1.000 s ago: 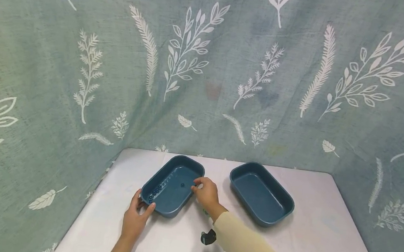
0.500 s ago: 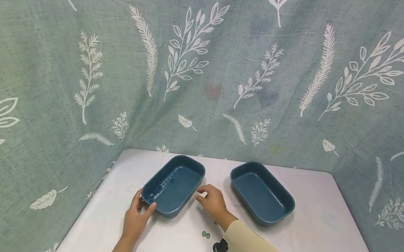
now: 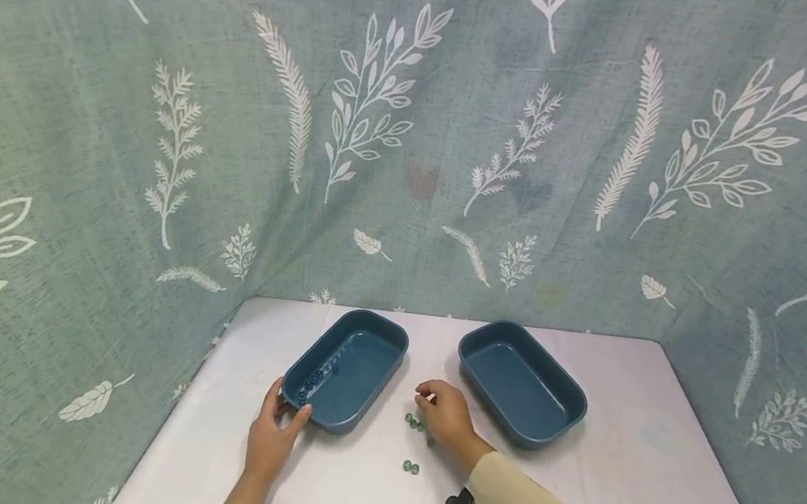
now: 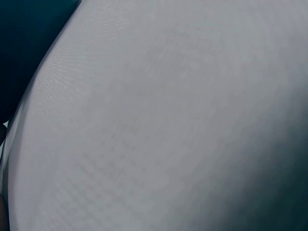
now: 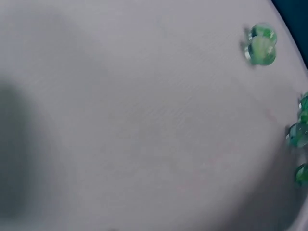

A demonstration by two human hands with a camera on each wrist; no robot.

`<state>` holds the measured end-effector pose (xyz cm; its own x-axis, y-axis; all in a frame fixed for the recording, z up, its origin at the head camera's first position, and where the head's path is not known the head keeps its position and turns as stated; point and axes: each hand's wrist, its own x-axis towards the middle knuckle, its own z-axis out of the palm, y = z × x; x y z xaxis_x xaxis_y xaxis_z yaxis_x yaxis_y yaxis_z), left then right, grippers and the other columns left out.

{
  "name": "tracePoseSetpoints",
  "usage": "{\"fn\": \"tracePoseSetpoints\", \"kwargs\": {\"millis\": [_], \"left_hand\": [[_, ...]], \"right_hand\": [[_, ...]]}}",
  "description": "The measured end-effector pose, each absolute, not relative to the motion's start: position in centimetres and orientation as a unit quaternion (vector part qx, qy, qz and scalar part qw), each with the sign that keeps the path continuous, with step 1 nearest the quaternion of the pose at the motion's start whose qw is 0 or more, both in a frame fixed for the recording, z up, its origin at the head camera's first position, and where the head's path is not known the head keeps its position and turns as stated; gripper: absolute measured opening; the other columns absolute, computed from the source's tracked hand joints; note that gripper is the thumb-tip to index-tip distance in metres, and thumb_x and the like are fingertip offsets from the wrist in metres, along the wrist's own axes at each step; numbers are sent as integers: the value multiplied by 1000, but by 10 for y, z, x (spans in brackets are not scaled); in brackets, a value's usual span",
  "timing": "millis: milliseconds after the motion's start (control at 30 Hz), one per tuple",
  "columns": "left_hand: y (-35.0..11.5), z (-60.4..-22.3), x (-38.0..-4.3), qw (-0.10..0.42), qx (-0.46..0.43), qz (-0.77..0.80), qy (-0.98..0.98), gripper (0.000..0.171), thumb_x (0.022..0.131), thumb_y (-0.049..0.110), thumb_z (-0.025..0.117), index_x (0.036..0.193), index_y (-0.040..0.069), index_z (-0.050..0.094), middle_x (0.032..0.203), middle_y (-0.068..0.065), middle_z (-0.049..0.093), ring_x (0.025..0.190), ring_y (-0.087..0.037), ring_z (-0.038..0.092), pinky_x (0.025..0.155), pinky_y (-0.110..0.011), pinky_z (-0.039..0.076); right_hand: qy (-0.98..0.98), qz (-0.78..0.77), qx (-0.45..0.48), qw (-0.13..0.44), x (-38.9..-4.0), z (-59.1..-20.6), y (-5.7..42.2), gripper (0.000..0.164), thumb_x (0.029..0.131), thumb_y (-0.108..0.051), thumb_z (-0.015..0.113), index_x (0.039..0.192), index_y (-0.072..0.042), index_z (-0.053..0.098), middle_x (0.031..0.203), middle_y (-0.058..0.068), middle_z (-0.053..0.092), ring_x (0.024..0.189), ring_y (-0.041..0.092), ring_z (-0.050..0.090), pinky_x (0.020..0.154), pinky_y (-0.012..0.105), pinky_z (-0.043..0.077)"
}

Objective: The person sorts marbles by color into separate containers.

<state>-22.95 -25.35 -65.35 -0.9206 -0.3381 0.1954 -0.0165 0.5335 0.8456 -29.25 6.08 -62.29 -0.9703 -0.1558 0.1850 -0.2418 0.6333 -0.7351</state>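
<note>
My left hand [image 3: 271, 437] grips the near left corner of a deep blue plastic tray [image 3: 363, 394], thumb and fingers spread around its outside. Inside, several small dark-looking marbles [image 3: 312, 379] lie along the left wall; a single one [image 3: 335, 369] sits a little apart. My right hand [image 3: 451, 418] hovers between the two trays with thumb and forefinger bent and a gap between their tips. Just below its fingertips, green glass marbles [image 3: 414, 423] lie on the white cloth. Another pair of green marbles [image 5: 262, 45] shows in the right wrist view; no fingers appear there.
A second blue tray [image 3: 522, 393], with no marbles visible in it, stands to the right of my right hand. White cloth [image 3: 647, 484] covers the table. A leaf-patterned curtain [image 3: 418, 136] encloses the back and sides.
My right hand has moved from the left tray's right rim rightward to the table marbles, uncovering them. The lone marble in the tray has rolled left toward the others. My left hand stays put.
</note>
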Motion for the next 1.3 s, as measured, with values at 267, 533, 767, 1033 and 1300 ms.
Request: {"fn": "tracePoseSetpoints", "kwargs": {"millis": [267, 533, 767, 1033, 1300], "left_hand": [[-254, -653, -230, 172, 103, -473, -858, 82, 88, 43, 71, 155, 26, 26, 140, -16, 52, 127, -32, 49, 110, -55, 26], [-254, -652, -228, 172, 100, -475, -857, 83, 88, 45, 70, 155, 25, 25, 141, -16, 51, 127, -33, 48, 110, -56, 25], [-254, -653, -228, 172, 98, -476, -857, 83, 88, 45, 71, 155, 27, 25, 139, -17, 52, 126, -34, 49, 109, -57, 26], [-253, -653, -230, 178, 95, -472, -858, 83, 88, 44, 71, 154, 24, 26, 139, -17, 52, 125, -34, 51, 108, -57, 28], [-254, -656, -231, 170, 104, -471, -859, 82, 89, 46, 69, 155, 27, 24, 141, -17, 50, 128, -33, 48, 110, -57, 25]], "right_hand": [[-899, 412, 120, 88, -282, -637, 69, 9, 88, -15, 73, 97, -16, 73, 82, -11, 61, 73, 8, 53, 66, 28, 48], [-909, 387, 138, 72, -269, -641, 65, 10, 84, -21, 76, 93, -20, 73, 84, -14, 62, 81, 8, 53, 73, 32, 48], [-921, 350, 157, 63, -266, -638, 61, 13, 79, -21, 81, 91, -19, 74, 84, -13, 64, 81, 8, 52, 74, 31, 48], [-928, 331, 158, 59, -266, -635, 60, 13, 80, -19, 79, 91, -20, 74, 84, -13, 63, 80, 8, 51, 73, 31, 47], [-919, 361, 154, 42, -268, -633, 63, 16, 83, -15, 75, 99, -15, 72, 89, -8, 64, 85, 12, 55, 77, 35, 49]]}}
